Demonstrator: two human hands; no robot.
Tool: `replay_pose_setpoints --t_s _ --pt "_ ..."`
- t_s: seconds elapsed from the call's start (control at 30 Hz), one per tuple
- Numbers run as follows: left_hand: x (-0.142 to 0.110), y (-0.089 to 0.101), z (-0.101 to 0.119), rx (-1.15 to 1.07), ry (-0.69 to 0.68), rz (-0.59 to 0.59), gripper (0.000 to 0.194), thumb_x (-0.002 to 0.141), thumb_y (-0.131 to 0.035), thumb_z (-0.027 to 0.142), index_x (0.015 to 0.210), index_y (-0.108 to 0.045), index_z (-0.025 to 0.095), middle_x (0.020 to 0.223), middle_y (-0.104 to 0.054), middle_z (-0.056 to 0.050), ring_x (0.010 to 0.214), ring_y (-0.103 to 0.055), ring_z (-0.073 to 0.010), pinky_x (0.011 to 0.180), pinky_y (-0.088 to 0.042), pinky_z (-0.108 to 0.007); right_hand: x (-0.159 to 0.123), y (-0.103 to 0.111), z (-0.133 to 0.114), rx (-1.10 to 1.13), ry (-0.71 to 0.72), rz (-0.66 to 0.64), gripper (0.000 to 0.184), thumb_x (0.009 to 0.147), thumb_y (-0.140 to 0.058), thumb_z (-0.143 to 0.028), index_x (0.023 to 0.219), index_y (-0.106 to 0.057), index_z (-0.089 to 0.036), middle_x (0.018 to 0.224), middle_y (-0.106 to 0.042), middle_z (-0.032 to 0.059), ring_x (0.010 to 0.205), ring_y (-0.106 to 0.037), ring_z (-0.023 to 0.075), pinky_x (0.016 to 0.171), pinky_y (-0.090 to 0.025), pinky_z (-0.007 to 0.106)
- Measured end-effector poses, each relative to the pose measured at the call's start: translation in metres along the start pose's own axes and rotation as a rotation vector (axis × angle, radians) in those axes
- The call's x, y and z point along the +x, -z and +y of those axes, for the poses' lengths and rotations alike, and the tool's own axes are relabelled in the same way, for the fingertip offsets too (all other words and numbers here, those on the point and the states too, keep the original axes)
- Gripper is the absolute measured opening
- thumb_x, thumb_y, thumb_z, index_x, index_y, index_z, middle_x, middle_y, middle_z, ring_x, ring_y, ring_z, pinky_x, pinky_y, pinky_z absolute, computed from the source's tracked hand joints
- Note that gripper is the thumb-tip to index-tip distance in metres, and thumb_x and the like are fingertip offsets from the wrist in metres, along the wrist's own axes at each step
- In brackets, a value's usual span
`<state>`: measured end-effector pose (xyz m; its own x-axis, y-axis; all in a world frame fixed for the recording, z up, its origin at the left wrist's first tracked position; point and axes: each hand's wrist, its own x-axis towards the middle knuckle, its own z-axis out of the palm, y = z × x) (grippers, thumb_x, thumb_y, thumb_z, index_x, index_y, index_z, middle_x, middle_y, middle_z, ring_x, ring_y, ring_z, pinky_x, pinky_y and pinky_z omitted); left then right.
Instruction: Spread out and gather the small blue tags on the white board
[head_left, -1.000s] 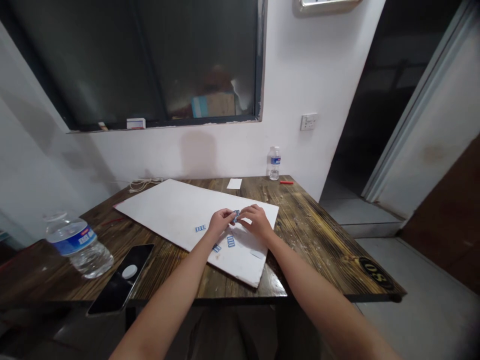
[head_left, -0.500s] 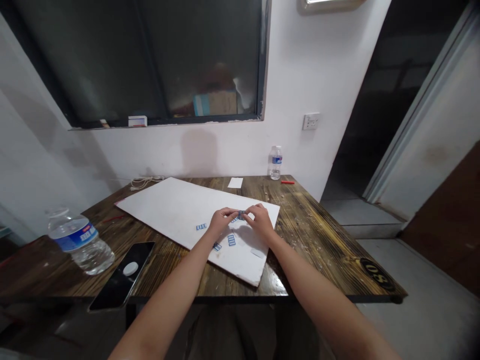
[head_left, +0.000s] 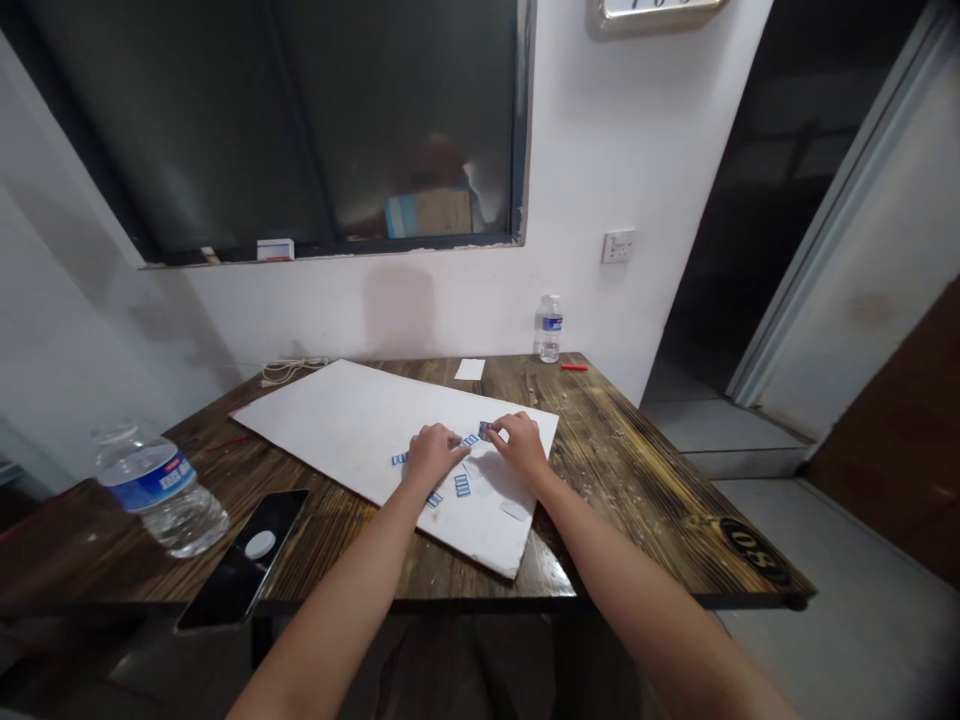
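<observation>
My right hand (head_left: 519, 446) pinches a small dark blue patterned piece (head_left: 485, 431) between thumb and fingertips, just above the large white board (head_left: 337, 420). Close by on the left, my left hand (head_left: 433, 457) hovers with its fingers curled and drawn together; whether it holds something is hidden. Between the hands lies a small blue-and-white striped piece (head_left: 470, 440). Similar pieces rest on the board: one below the hands (head_left: 462, 486), one near my left wrist (head_left: 435, 499), and another partly covered by my left hand (head_left: 399, 460). A pale thin slip (head_left: 514, 511) lies near the board's right corner.
The board lies on a dark wooden table (head_left: 637, 520). At the left stand a large water bottle (head_left: 161, 485) and a phone (head_left: 244, 560) with a white round disc (head_left: 259, 545). Toward the wall are a smaller bottle (head_left: 550, 330), a red stick (head_left: 574, 367), white paper (head_left: 470, 369) and a cable (head_left: 289, 370).
My hands, both at the small blue piece before, have parted. The left hand moved left and down with its fingers curled; the right hand keeps the piece.
</observation>
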<state>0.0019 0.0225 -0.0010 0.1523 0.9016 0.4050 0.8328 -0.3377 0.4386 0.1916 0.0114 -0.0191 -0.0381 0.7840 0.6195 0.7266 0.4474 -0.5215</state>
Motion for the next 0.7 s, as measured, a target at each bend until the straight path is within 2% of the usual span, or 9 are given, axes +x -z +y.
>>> replay_pose_setpoints --t_s 0.17,0.27,0.37,0.47,0.6,0.7 --pt "0.0014 0.0000 0.0005 0.010 -0.020 -0.044 0.010 0.073 -0.072 0.032 0.073 -0.076 0.023 0.085 -0.072 -0.008 0.083 -0.062 -0.0233 0.072 -0.040 -0.029 0.0004 -0.0001 0.0010 0.013 0.015 0.023 0.014 0.088 -0.064 -0.025 0.074 -0.066 -0.020 0.080 -0.070 0.0034 0.086 -0.052 0.0216 0.075 -0.030 0.033" --pt "0.0026 -0.0013 0.0005 0.026 -0.020 -0.026 0.017 0.077 -0.067 0.034 0.068 -0.074 0.022 0.082 -0.071 -0.009 0.078 -0.062 -0.0222 0.068 -0.039 -0.028 0.0008 -0.0011 0.0028 0.018 0.024 0.032 0.016 0.088 -0.063 -0.026 0.074 -0.066 -0.020 0.079 -0.069 0.0034 0.082 -0.052 0.0208 0.074 -0.031 0.033" --pt "0.0036 -0.0019 -0.0005 -0.009 0.064 0.000 0.022 0.080 -0.063 0.037 0.068 -0.072 0.021 0.076 -0.070 -0.008 0.071 -0.059 -0.0205 0.063 -0.036 -0.028 0.0013 -0.0020 0.0035 0.031 0.014 0.002 0.018 0.087 -0.063 -0.025 0.069 -0.064 -0.020 0.074 -0.068 0.0026 0.076 -0.053 0.0192 0.071 -0.032 0.031" --pt "0.0042 -0.0008 -0.0006 -0.154 0.132 0.085 0.020 0.080 -0.061 0.035 0.068 -0.067 0.020 0.070 -0.067 -0.005 0.065 -0.056 -0.0178 0.061 -0.034 -0.027 0.0017 -0.0027 0.0030 0.075 -0.010 -0.026 0.023 0.084 -0.063 -0.026 0.062 -0.062 -0.020 0.067 -0.065 0.0023 0.071 -0.054 0.0182 0.068 -0.035 0.030" --pt "0.0039 0.0016 0.0042 -0.299 0.010 0.158 0.025 0.080 -0.060 0.038 0.064 -0.061 0.020 0.064 -0.061 0.000 0.060 -0.050 -0.0141 0.060 -0.034 -0.025 0.0029 -0.0047 0.0023 0.214 -0.103 -0.070 0.025 0.080 -0.065 -0.031 0.057 -0.061 -0.020 0.061 -0.064 0.0014 0.069 -0.056 0.0174 0.065 -0.037 0.028" --pt "0.0031 0.0009 0.0078 -0.383 -0.077 0.039 0.025 0.079 -0.061 0.040 0.065 -0.063 0.019 0.062 -0.059 0.001 0.060 -0.050 -0.0136 0.059 -0.035 -0.024 0.0041 -0.0074 0.0014 0.415 -0.256 -0.139 0.027 0.077 -0.064 -0.037 0.057 -0.060 -0.020 0.056 -0.061 -0.0007 0.059 -0.054 0.0148 0.058 -0.037 0.026"
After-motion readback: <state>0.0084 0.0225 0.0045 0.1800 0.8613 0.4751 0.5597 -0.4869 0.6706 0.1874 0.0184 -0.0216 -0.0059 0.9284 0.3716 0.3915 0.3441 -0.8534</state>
